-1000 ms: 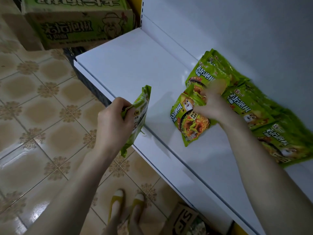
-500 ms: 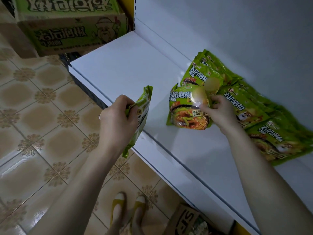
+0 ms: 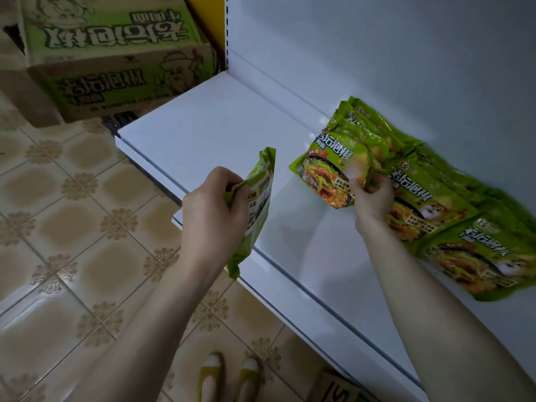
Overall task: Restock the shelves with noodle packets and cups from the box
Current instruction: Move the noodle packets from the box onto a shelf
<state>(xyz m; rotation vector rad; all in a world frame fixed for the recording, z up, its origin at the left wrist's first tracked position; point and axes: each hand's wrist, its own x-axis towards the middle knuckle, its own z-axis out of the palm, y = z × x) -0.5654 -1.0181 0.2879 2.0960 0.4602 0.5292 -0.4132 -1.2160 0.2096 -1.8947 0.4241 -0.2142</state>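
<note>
Green noodle packet (image 3: 327,172) sits on the white shelf (image 3: 208,132), its near corner pinched in the right hand (image 3: 372,198)'s curled fingers, overlapping the left end of a row of packets (image 3: 452,216) along the back panel (image 3: 377,53). The left hand (image 3: 214,210) grips a second packet (image 3: 258,204) edge-on over the shelf's front edge. Open shelf stretches left toward the box (image 3: 116,62).

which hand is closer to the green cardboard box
Left. The left hand, gripping a noodle packet at the shelf front edge, is nearer the green cardboard box. The right hand is farther along, pinching the row's end packet.
</note>
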